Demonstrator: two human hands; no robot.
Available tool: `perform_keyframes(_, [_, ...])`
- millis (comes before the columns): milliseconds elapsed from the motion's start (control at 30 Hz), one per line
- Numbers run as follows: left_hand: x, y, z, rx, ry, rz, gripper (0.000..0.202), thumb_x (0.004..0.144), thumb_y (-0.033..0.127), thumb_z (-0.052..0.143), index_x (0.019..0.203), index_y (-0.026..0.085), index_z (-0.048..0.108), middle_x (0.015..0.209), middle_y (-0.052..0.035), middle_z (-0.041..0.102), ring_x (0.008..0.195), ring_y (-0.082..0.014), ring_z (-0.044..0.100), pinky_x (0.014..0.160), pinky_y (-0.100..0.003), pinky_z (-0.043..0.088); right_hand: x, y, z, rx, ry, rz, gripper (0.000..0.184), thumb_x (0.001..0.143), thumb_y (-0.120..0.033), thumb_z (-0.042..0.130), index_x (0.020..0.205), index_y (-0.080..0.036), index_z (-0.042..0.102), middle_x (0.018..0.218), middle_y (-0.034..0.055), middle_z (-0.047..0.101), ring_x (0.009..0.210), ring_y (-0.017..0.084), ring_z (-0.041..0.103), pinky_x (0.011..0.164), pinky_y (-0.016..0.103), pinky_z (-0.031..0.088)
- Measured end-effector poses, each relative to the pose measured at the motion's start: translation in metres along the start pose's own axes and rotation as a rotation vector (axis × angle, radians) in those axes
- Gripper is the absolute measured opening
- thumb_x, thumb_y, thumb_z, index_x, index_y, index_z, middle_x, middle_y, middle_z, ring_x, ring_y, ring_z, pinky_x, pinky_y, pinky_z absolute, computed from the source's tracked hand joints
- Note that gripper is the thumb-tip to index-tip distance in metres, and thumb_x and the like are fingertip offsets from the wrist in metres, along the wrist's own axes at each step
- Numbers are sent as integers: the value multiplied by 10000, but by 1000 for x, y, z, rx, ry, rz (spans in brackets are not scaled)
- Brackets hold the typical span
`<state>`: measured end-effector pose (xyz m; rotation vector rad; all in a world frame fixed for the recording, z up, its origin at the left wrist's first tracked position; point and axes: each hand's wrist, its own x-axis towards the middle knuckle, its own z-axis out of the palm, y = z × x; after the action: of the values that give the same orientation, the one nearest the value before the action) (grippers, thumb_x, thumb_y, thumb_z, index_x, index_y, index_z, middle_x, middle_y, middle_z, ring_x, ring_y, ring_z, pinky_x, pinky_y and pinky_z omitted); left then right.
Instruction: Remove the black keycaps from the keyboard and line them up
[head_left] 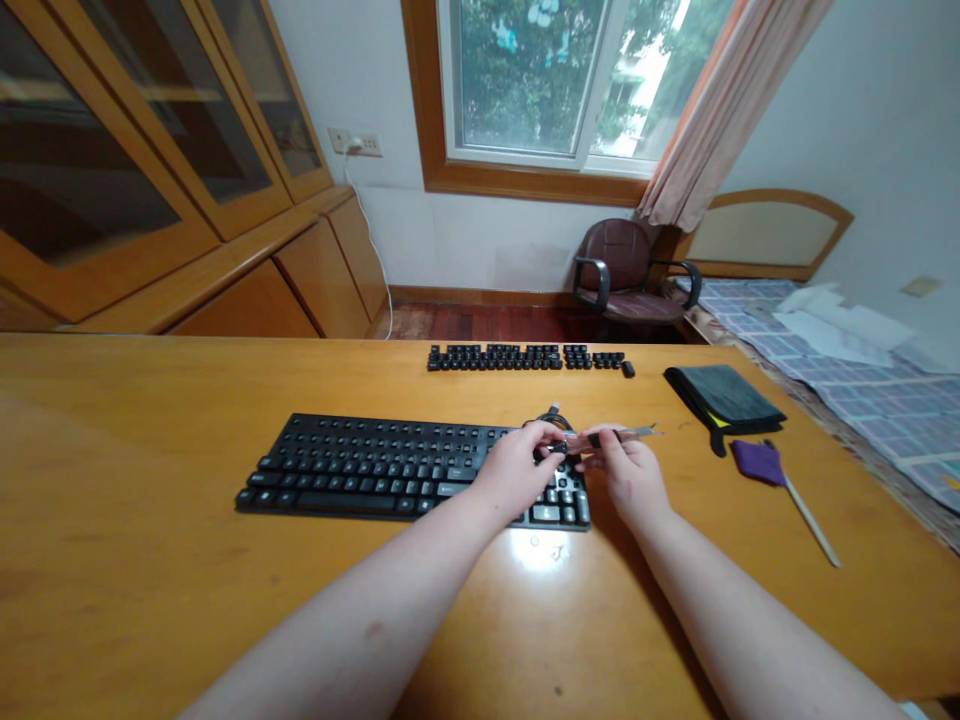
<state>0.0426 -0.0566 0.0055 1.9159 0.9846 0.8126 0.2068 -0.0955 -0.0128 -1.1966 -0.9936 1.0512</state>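
A black keyboard (360,465) lies on the desk, its upper rows of keycaps gone and the switches bare. Over its right end, my right hand (630,475) grips a slim keycap puller (637,433), with metal prongs pointing right and a dark band near my fingers. My left hand (517,465) is closed in a pinch at the puller's other end, on a small black keycap (556,449). My fingers partly hide the keycap and that end of the puller. A coiled black cable (555,415) sits just behind my hands.
Loose black keycaps (495,358) stand in rows along the desk's far edge. To the right are a folded dark cloth (724,395) and a purple-headed brush or duster (757,463) with a pale handle. Beyond the desk stands an armchair (619,265).
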Motion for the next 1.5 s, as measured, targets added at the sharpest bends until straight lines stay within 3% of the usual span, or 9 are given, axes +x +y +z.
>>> perform_keyframes(200, [0,-6,3,-12,60,-3,195,723,158,615,914,197,630,904,-10,680,848,-157,620,795,-277,482,-5,-2,4,-138,12,-188,240,826,-393,535,858,-188,655,895,81,684,735,193,641,544,284,526])
perform_keyframes(400, [0,-5,2,12,102,55,180,679,119,649,845,188,660,846,-11,672,801,-146,619,767,-262,498,-5,1,1,-244,-54,-347,197,871,-323,465,849,-205,621,805,58,658,741,183,620,584,298,524])
perform_keyframes(600, [0,-5,4,-29,93,17,186,677,106,633,847,176,665,837,-16,670,773,-132,626,735,-241,514,-2,-7,-8,-610,-228,-472,118,811,-249,567,920,-215,539,893,46,613,849,185,595,781,354,496])
perform_keyframes(767, [0,-8,6,-51,95,-11,182,691,117,618,862,171,652,838,-21,670,756,-129,631,731,-244,523,1,-9,-12,-815,-277,-516,165,817,-234,558,978,-225,524,897,43,612,826,180,592,742,331,493])
perform_keyframes(1033, [-1,-10,8,-94,22,23,179,723,163,606,902,172,608,884,-25,672,802,-134,635,768,-258,520,0,-11,-9,-696,-245,-560,58,815,-207,563,859,-217,526,850,39,609,822,180,593,763,340,489])
perform_keyframes(1333, [0,-7,4,30,20,56,272,754,165,561,1006,207,653,882,-25,662,766,-140,602,740,-268,493,1,-11,-9,-683,-239,-615,62,810,-205,568,862,-221,539,858,52,624,842,187,604,785,364,500])
perform_keyframes(1500, [1,-8,3,36,39,40,214,753,211,595,955,198,665,818,-19,645,733,-139,589,714,-259,478,-3,-13,-8,-672,-223,-618,31,813,-219,556,833,-233,576,839,48,651,827,189,621,770,368,511])
